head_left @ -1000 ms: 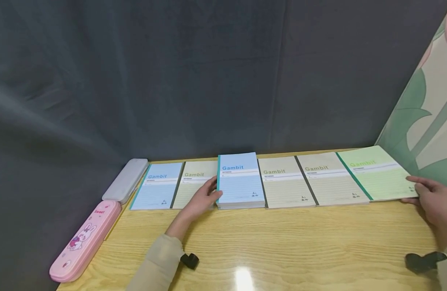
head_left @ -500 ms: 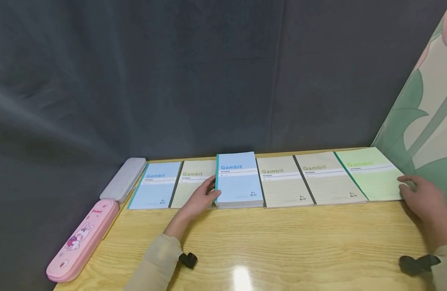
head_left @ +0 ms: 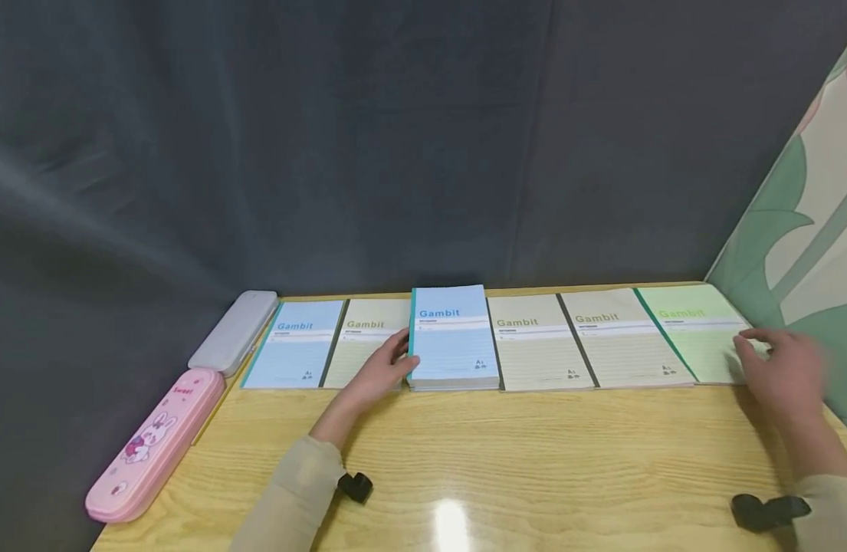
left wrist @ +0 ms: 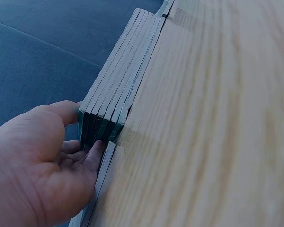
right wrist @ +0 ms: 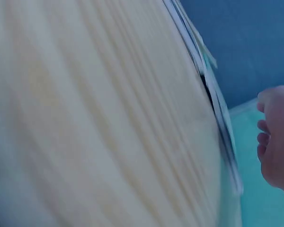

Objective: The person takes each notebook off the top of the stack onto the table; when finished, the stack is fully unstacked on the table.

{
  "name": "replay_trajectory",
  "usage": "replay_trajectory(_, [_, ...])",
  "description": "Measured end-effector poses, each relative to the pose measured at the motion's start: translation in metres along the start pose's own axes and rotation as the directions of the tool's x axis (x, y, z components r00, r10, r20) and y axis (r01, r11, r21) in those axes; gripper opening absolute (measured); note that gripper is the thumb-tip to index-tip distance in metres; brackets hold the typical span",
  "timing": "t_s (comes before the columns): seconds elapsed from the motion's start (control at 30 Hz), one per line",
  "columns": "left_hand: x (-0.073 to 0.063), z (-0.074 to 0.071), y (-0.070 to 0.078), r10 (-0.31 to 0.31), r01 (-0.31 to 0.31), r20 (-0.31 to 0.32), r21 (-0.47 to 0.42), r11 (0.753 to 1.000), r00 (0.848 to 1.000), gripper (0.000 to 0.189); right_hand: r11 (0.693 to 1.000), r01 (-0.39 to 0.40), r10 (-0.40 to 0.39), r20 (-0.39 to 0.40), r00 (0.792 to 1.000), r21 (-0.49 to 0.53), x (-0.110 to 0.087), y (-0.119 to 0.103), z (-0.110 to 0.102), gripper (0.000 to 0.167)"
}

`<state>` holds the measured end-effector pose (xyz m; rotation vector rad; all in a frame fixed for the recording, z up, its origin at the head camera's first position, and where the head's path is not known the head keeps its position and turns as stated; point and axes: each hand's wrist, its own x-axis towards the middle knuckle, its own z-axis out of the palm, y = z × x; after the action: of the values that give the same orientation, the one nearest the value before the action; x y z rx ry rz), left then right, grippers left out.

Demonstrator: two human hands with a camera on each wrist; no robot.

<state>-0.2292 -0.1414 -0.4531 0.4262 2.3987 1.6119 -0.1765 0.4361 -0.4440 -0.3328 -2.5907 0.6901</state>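
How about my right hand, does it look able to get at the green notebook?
Probably yes: in the head view, the right hand is by the right edge of the green notebook, and nothing seems to block it.

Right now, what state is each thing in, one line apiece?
Notebook stack: closed, piled face up
Blue notebook: closed, face up
Beige notebooks: closed, face up
Green notebook: closed, face up
Pink case: shut
White case: shut
Curtain: hanging
Left hand: touching notebook stack
Right hand: at green notebook, contact unclear
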Motion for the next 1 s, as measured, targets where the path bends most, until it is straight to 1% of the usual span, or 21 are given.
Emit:
replay_trajectory(0.1, [0.001, 0.000, 0.000, -0.004, 0.004, 0.002, 0.012, 1.000, 1.000, 0.068, 0.992, 0.078, -0.074, -0.037, 0.997, 0.098, 0.001, -0.022, 0.011, 0.038])
replay_trajectory(0.2, [0.001, 0.000, 0.000, -0.005, 0.005, 0.005, 0.009, 1.000, 1.000, 0.068, 0.980, 0.122, -0.120, -0.020, 0.993, 0.158, 0.001, -0.045, 0.022, 0.034])
replay_trajectory(0.33, [0.002, 0.000, 0.000, -0.001, 0.001, 0.010, -0.002, 1.000, 1.000, 0.068, 0.962, 0.176, -0.187, 0.035, 0.982, 0.208, -0.002, -0.078, 0.038, 0.030])
replay_trajectory(0.43, [0.002, 0.000, 0.000, -0.001, 0.001, 0.008, -0.004, 1.000, 1.000, 0.068, 0.943, 0.212, -0.240, 0.085, 0.967, 0.256, -0.006, -0.101, 0.051, 0.028])
replay_trajectory(0.5, [0.002, 0.000, 0.000, -0.003, 0.003, 0.007, -0.003, 1.000, 1.000, 0.068, 0.934, 0.215, -0.258, 0.123, 0.958, 0.285, -0.010, -0.115, 0.060, 0.029])
replay_trajectory(0.67, [0.002, -0.001, -0.001, -0.003, 0.003, 0.011, 0.002, 1.000, 1.000, 0.069, 0.927, 0.187, -0.274, 0.243, 0.930, 0.326, -0.019, -0.145, 0.082, 0.030])
replay_trajectory(0.77, [0.002, -0.001, -0.002, -0.006, 0.006, 0.018, -0.001, 1.000, 1.000, 0.069, 0.921, 0.172, -0.281, 0.292, 0.914, 0.350, -0.025, -0.162, 0.091, 0.028])
replay_trajectory(0.87, [0.003, 0.000, -0.003, -0.005, 0.005, 0.022, -0.003, 1.000, 1.000, 0.069, 0.910, 0.164, -0.291, 0.302, 0.908, 0.382, -0.030, -0.177, 0.099, 0.024])
replay_trajectory(1.0, [0.003, -0.001, -0.003, 0.006, -0.005, 0.029, -0.016, 1.000, 1.000, 0.069, 0.897, 0.179, -0.313, 0.295, 0.903, 0.403, -0.035, -0.193, 0.111, 0.019])
